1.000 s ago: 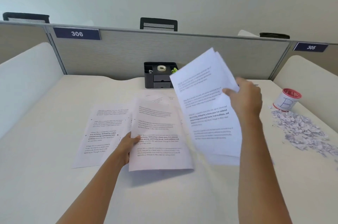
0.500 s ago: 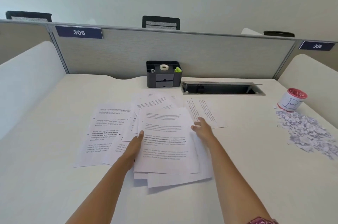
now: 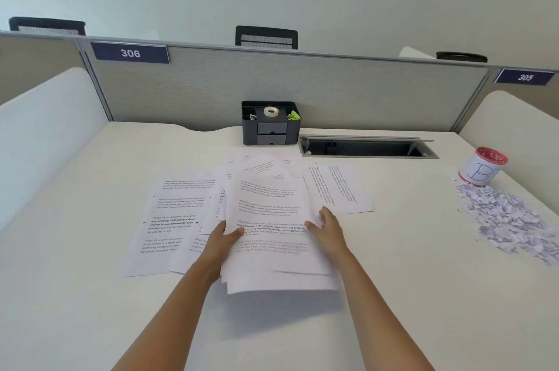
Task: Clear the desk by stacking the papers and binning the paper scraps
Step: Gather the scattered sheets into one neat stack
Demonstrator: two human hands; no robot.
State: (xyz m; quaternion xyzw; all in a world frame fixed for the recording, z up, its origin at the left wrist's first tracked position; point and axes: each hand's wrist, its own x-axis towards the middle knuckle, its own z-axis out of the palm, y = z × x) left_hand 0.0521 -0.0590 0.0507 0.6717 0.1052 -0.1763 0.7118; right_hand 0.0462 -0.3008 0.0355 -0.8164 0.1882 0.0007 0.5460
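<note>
Pale worktop (image 3: 408, 295) holds the paper pile (image 3: 272, 210) at centre, left hand (image 3: 222, 242) pinching its edge, right hand (image 3: 328, 230) lying open-fingered on it: best to square edges before adding the loose sheets (image 3: 169, 219).

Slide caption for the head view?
Left hand and right hand steady a pile of printed white sheets; torn paper scraps lie by a red-rimmed white cup.

You were in an open-plan office. Your desk (image 3: 90, 295) was a cubicle: a grey partition (image 3: 348, 95) ran along its far edge, bearing plates 306 (image 3: 130, 53) and 305 (image 3: 525, 77). Chair backs (image 3: 266, 37) showed beyond. At that edge stood an organiser (image 3: 270, 133) with tape (image 3: 271, 111), beside a cable slot (image 3: 366, 149). Printed papers (image 3: 269, 210) lay mid-desk.
</note>
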